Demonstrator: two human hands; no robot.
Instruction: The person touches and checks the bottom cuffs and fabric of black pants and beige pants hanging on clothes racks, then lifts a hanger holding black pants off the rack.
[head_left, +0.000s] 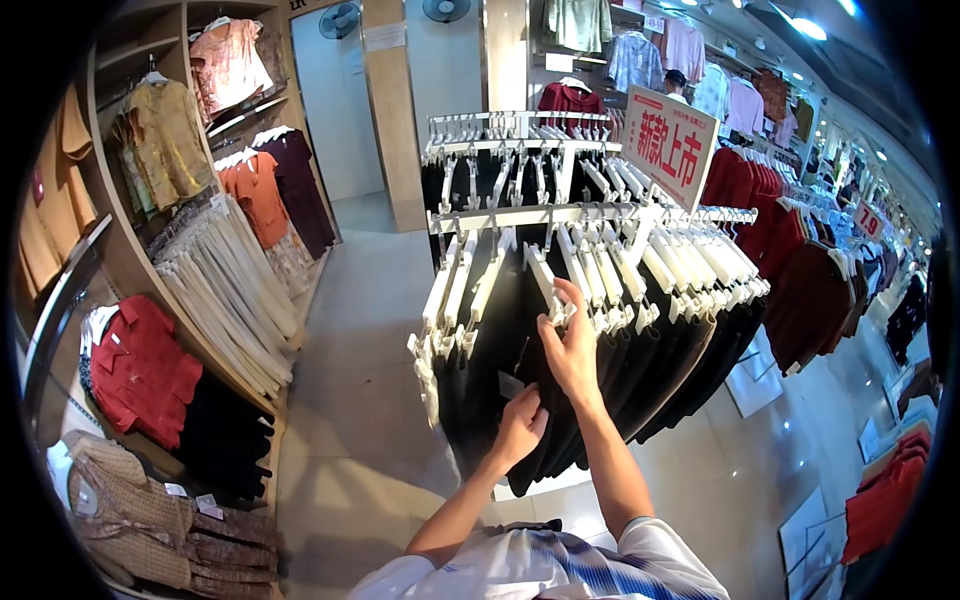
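Observation:
Dark trousers (500, 375) hang from white clip hangers (607, 268) on a white rack (590, 213) in front of me. My right hand (570, 345) is raised at the clip end of one hanger, its fingers closed around the clip area. Lower and to the left, my left hand (522, 425) is closed at the dark fabric, beside a small pale tag (510, 385). Whether its fingers grip the tag or the cloth is too small to tell.
A red-lettered sign (668, 145) stands on the rack. Wooden shelving (190, 95) with hung clothes runs along the left, including a red shirt (145, 370). Dark red garments (740, 185) hang on racks to the right. Tiled floor (355, 390) lies between shelving and rack.

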